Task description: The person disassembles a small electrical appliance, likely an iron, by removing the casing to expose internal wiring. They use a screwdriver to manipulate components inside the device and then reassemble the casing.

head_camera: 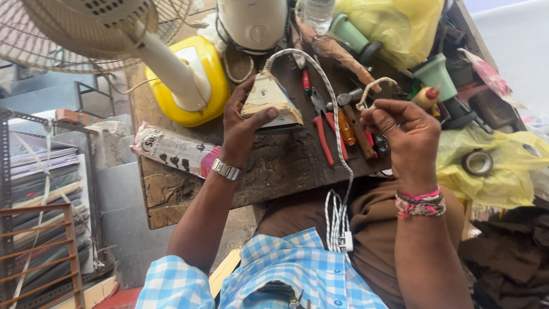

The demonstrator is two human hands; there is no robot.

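Hands (243, 123) around iron (270, 103), cord (374, 86)

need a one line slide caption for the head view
Left hand steadies a cream clothes iron on a worn wooden bench while the right hand pinches its braided cord above red-handled pliers.

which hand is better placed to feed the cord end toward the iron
Right, probably. The right hand already pinches the loose end of the braided cord above the tools, while the left hand is busy gripping the clothes iron steady on the wooden workbench.
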